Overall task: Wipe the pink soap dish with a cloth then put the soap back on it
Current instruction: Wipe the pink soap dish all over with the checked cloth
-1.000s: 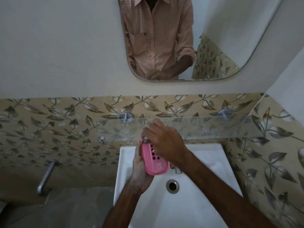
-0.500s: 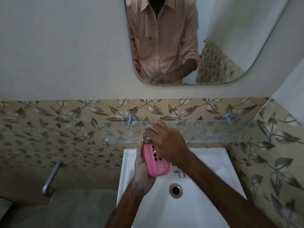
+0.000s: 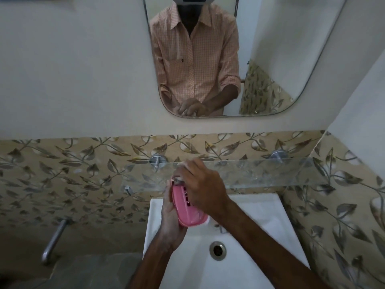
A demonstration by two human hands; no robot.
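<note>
pink soap dish (image 3: 188,211): tilted on edge over the white sink (image 3: 260,243), below the glass shelf (image 3: 260,174) | left hand (image 3: 170,224): cupped around the dish's underside from the left, gripping it | right hand (image 3: 200,186): pressed on the dish's slotted upper face, fingers curled over its far end; any cloth beneath cannot be made out

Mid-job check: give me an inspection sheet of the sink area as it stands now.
Surface: white sink, basin bare, drain open.
Job's things: pink soap dish held tilted over the sink; cloth and soap not clearly visible.
Clutter: nothing seen.
Grippers: left hand cups the dish from behind; right hand presses on its slotted face.
Cables: nothing seen.
Surroundings: glass shelf, leaf-pattern tiles, mirror, metal pipe at left.
</note>
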